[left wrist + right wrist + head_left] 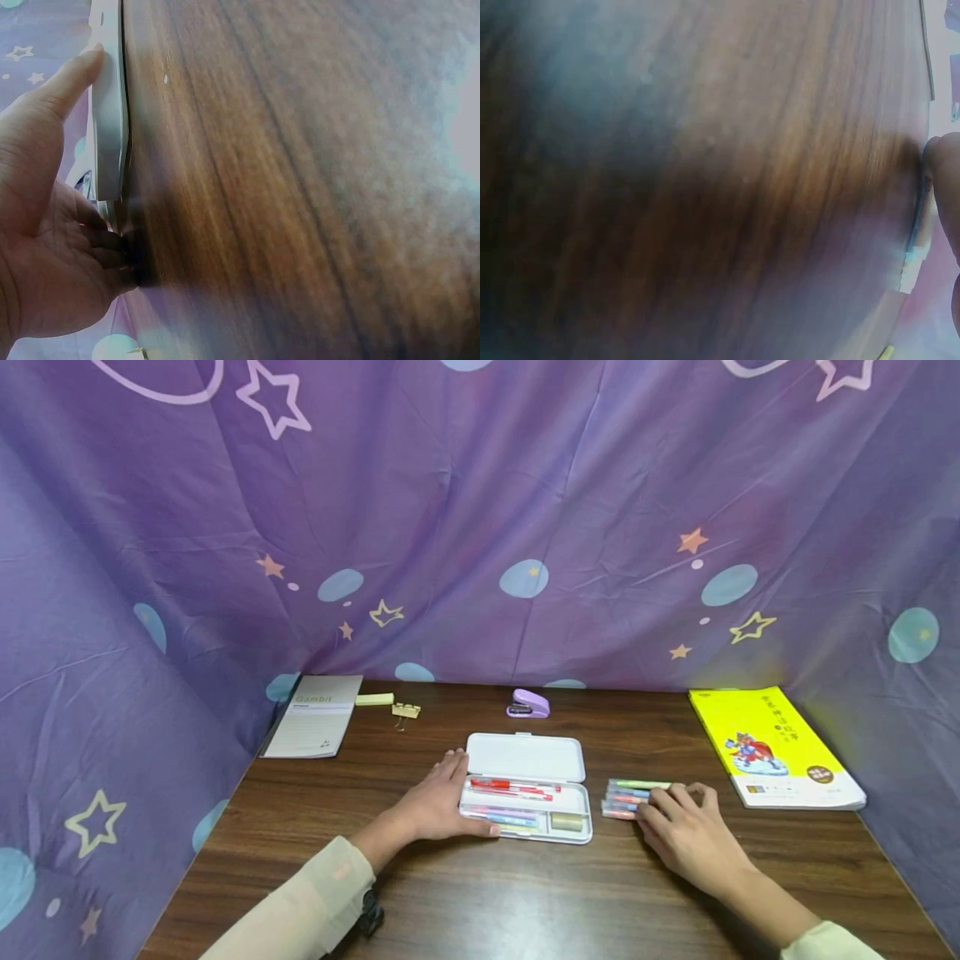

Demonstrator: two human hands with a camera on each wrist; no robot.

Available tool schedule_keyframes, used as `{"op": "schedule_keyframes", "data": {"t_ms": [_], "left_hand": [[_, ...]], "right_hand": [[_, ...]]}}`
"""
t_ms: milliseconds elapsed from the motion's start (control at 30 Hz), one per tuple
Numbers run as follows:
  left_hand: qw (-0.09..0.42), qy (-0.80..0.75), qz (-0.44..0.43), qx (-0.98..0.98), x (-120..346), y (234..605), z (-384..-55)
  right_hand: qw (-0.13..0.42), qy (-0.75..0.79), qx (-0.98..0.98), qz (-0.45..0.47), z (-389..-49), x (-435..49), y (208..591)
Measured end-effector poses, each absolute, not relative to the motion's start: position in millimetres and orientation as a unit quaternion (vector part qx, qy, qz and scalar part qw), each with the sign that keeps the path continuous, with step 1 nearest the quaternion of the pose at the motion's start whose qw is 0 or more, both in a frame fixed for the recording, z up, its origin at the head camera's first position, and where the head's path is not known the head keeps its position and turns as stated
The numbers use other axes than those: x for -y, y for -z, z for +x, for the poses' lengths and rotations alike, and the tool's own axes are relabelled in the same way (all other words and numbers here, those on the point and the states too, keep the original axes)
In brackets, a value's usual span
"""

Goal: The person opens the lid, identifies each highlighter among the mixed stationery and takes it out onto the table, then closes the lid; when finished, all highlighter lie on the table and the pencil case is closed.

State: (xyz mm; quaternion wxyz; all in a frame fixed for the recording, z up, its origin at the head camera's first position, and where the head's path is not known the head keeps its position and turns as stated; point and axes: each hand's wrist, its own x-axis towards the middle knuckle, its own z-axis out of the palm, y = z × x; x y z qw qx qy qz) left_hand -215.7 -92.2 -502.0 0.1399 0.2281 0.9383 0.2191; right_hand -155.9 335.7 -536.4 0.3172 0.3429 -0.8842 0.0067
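Note:
A white pencil case [525, 755] lies open on the table, lid folded back. Inside are red pens [513, 787], several pastel-coloured pens [506, 818] and a small olive-gold block [566, 822]. My left hand [438, 797] holds the case's left end, its thumb [79, 75] along the front edge and its other fingers at the left side. To the right of the case, several coloured pens with clear caps [621, 800] lie side by side. My right hand [686, 835] grips their right ends with bent fingers; in the right wrist view only a little of it shows.
A purple stapler [529, 703] stands behind the case. At back left are a notebook [315, 718], a pale yellow stick-like box [374, 700] and a gold binder clip [406, 712]. A yellow book [772, 743] lies at right. Purple cloth [465, 510] hangs around the table's back and sides.

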Motion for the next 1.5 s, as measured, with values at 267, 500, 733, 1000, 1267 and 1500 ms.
{"op": "schedule_keyframes", "data": {"t_ms": [267, 500, 733, 1000, 1267, 1500], "left_hand": [[0.140, -0.219, 0.228, -0.938, 93, 503, -216], [0.139, -0.220, 0.229, -0.938, 94, 503, -215], [0.141, -0.218, 0.226, -0.939, 95, 503, -215], [0.139, -0.218, 0.225, -0.939, 96, 504, -216], [0.141, -0.218, 0.223, -0.940, 95, 503, -216], [0.144, -0.211, 0.224, -0.941, 93, 504, -216]], "right_hand": [[0.319, -0.006, 0.884, 0.342, -156, -334, 538], [0.320, -0.008, 0.884, 0.340, -156, -333, 537], [0.325, -0.004, 0.884, 0.336, -156, -332, 534], [0.315, -0.016, 0.885, 0.343, -160, -321, 529], [0.282, -0.036, 0.889, 0.357, -165, -296, 519], [0.272, -0.042, 0.888, 0.369, -171, -269, 520]]}}
